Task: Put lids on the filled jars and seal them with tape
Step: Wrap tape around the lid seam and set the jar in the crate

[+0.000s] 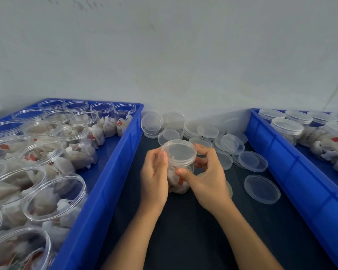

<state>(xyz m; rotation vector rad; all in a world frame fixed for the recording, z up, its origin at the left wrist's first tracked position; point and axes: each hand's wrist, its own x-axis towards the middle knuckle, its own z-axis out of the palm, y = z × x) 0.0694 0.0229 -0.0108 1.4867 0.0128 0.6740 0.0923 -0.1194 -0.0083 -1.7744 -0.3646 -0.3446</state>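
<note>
A clear plastic jar (179,182) filled with white tea bags stands on the dark table between my hands, with a clear lid (179,152) on its mouth. My left hand (154,176) grips the jar's left side, thumb up at the lid's rim. My right hand (207,174) curls round the right side, thumb pressed on the jar's front, fingers behind near the lid. A roll of tape (229,189) peeks out, mostly hidden under my right hand.
A blue tray (105,182) on the left holds several open filled jars (53,199). Another blue tray (293,168) on the right holds several lidded jars (287,128). Loose clear lids (203,131) lie piled at the back by the wall; one lid (261,189) lies alone on the right.
</note>
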